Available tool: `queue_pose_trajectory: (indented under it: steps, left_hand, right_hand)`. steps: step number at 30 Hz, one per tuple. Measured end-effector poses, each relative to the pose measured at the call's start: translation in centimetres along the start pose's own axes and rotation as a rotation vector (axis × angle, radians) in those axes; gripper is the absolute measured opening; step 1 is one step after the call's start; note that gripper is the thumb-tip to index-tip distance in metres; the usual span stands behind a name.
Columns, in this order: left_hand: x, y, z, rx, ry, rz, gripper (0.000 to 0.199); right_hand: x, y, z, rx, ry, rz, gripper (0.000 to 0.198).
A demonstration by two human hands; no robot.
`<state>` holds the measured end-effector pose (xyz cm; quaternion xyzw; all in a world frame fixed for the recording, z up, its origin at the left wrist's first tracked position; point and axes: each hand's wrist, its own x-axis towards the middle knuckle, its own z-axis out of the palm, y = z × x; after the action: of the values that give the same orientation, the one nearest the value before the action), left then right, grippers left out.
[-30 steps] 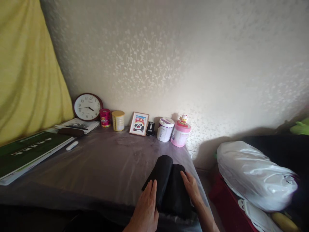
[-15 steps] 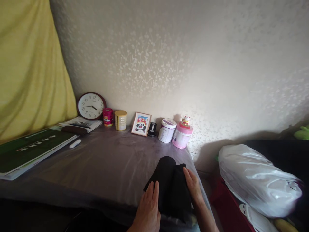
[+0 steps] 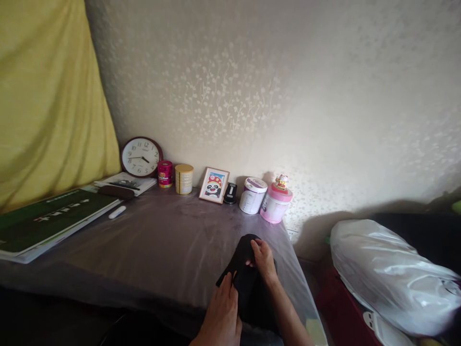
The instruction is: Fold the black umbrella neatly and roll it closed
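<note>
A piece of black cloth [image 3: 248, 288], folded over on itself, lies at the near right part of the table. My left hand [image 3: 222, 307] rests on its left edge with the fingers stretched out and lying flat. Near the cloth's far end, my right hand [image 3: 263, 259] pinches the fabric between thumb and fingers. The right forearm crosses over the cloth's right side and hides part of it. What kind of garment or cover it is, I cannot make out.
A grey-covered table [image 3: 162, 245] carries a wall clock [image 3: 141, 157], a yellow tin [image 3: 184, 180], a panda picture frame [image 3: 213, 185], a white tub [image 3: 252, 196] and a pink tub [image 3: 276, 204]. A green book [image 3: 54, 218] lies left. Right of the table sits a white plastic bag [image 3: 389, 274].
My right hand has moved left, from the cloth's right edge to its upper middle, and folded fabric over. My left hand has stayed nearly in place. The view has shifted slightly.
</note>
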<state>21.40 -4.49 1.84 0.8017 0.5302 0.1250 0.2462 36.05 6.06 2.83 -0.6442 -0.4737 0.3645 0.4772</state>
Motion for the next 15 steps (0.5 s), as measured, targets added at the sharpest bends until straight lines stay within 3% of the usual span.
queue_pose_trajectory:
  steps: [3, 10, 15]
  left_hand:
    - [-0.1, -0.1, 0.0, -0.023, 0.047, 0.013, 0.081]
    - [-0.8, -1.5, -0.8, 0.017, -0.023, -0.002, 0.065]
    - [-0.8, -1.5, -2.0, -0.032, 0.251, -0.031, 0.043]
  right_hand:
    - [0.2, 0.4, 0.8, -0.083, -0.051, -0.075, 0.044]
    - [-2.0, -0.6, 0.8, -0.442, -0.153, -0.372, 0.029]
    - [-3.7, -1.0, 0.5, -0.539, -0.268, -0.594, 0.023]
